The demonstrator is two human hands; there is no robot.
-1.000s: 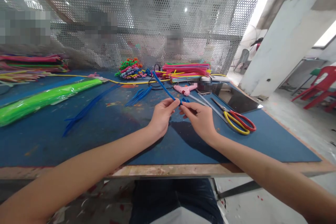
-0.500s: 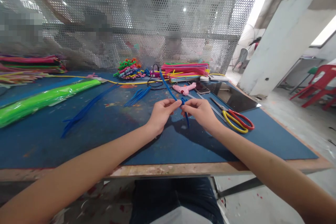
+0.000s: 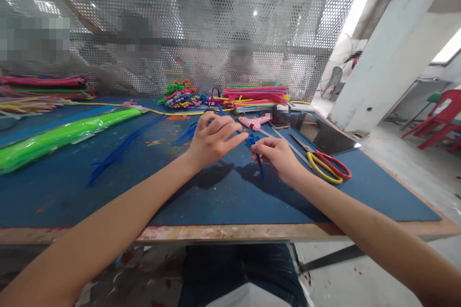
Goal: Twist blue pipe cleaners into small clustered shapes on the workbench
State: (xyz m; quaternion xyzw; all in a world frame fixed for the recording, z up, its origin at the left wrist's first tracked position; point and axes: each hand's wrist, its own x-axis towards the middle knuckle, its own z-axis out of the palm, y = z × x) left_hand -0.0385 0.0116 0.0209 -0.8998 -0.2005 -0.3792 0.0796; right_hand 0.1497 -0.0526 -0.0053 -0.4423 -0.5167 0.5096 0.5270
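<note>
Over the middle of the table, my right hand (image 3: 276, 154) pinches a twisted blue pipe cleaner (image 3: 252, 140) between thumb and fingers; a straight tail of it hangs below. My left hand (image 3: 216, 136) is just left of it, fingers bent and apart, with the fingertips close to the blue twist. Whether they touch it I cannot tell. Part of a blue strand shows behind the left hand's knuckles. Loose blue pipe cleaners (image 3: 185, 134) lie partly hidden behind that hand, and longer blue ones (image 3: 118, 152) lie farther left.
Scissors (image 3: 327, 165) with red and yellow handles lie right of my right hand. Beyond the hands are a pink glue gun (image 3: 254, 122), a phone (image 3: 279, 118) and bundled coloured pipe cleaners (image 3: 257, 96). A dark glossy panel (image 3: 320, 130) lies right; a green wrapped bundle (image 3: 68, 135) lies left.
My left hand has let go of the blue pipe cleaner and moved left and up, its fingers spreading. The right hand keeps its pinch on the twist.
</note>
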